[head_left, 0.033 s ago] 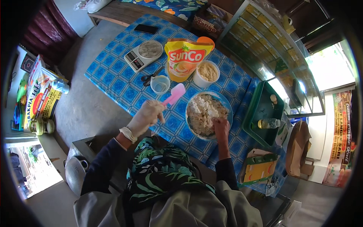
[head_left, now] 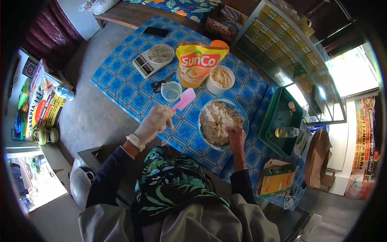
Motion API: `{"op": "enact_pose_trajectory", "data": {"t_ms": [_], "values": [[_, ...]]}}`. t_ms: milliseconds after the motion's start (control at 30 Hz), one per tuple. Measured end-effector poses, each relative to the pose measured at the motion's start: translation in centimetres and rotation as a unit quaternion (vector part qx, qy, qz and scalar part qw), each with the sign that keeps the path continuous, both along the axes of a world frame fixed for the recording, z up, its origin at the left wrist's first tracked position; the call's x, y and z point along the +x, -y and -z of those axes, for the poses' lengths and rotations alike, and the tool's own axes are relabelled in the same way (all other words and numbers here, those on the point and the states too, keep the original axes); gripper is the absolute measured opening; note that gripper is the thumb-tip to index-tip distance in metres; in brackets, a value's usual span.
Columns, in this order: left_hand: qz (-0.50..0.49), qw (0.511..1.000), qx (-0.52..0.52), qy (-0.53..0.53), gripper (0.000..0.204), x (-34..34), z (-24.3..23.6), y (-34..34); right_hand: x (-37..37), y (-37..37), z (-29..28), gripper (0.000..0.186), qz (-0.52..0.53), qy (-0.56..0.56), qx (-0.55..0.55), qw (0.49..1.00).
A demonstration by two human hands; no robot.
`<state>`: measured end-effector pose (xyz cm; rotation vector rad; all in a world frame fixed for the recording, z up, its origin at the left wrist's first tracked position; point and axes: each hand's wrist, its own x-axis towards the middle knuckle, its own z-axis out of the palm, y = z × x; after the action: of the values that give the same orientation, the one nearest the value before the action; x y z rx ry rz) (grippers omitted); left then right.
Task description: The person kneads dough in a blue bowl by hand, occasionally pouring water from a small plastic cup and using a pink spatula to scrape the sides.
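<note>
- The left hand (head_left: 157,120), gloved, pinched the handle of 1 pink spatula (head_left: 187,98), its blade raised above the surface (head_left: 186,128) near the clear cup (head_left: 171,92).
- The right hand (head_left: 237,136), bare, reached into the bowl (head_left: 244,113), its fingers bunched against the floury mixture (head_left: 217,117); whether they gripped any, I could not tell.
- The bowl stood on the blue checked surface, right of the spatula.
- Behind the bowl stood 1 white tub (head_left: 214,87) of pale crumbly stuff, just beside a yellow pouch (head_left: 197,76).
- Farther left sat a scale (head_left: 144,66); to the right, a green tray (head_left: 270,117) held 1 jar (head_left: 287,132) lying down.
</note>
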<state>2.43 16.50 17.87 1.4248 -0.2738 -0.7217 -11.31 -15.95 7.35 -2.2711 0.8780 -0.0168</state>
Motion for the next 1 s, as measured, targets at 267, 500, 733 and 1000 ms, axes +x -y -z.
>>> {"op": "enact_pose_trajectory", "data": {"t_ms": [267, 500, 733, 1000], "values": [[0.012, 0.995, 0.094, 0.025, 0.022, 8.5, 3.3, -3.6, -0.1, 0.8, -0.6, 0.017, -0.122, -0.034, -0.227, 0.966], [0.051, 0.987, 0.153, -0.025, 0.021, 12.0, 6.5, -3.3, 2.1, -0.8, 0.5, 0.044, -0.345, 0.003, -0.333, 0.877], [0.079, 0.986, 0.147, -0.001, 0.026, 13.2, 8.0, -3.2, 4.9, -0.9, 4.3, 0.033, -0.333, -0.106, -0.339, 0.874], [-0.157, 0.916, 0.148, 0.337, 0.014, 5.0, 2.5, 0.3, 6.9, -0.1, 3.0, 0.011, -0.24, -0.15, -0.205, 0.937]]}}
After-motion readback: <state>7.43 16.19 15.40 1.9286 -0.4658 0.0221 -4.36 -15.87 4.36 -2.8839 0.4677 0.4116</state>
